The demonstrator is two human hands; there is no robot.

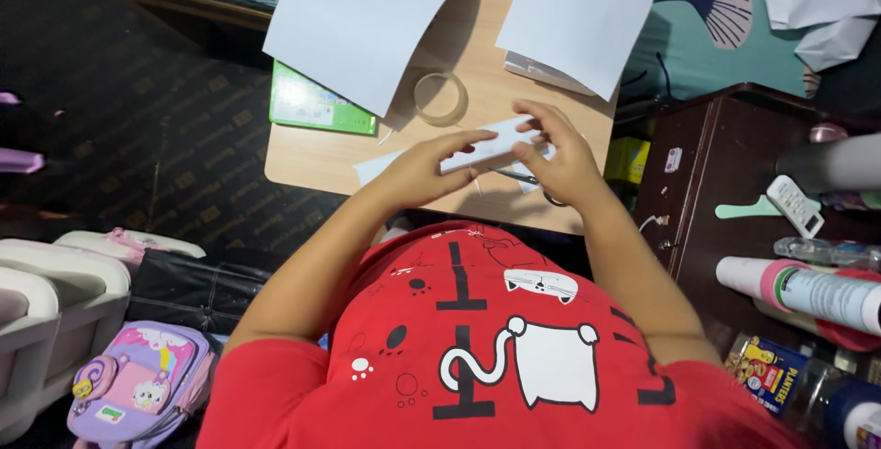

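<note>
While hands fold paper strip [486,148], tape roll [440,98] beyond.

Bright overhead light on white paper sheets [367,18], soft shadows beneath; dark floor [138,119] dim; edges wide-angle stretched, slightly soft

scissors [528,180] mostly under right hand [562,160]

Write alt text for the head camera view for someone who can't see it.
Both hands, left hand and right hand, hold a folded white paper strip over a small wooden table. Nearby lie a clear tape roll, scissors, two white sheets and a green box.
</note>
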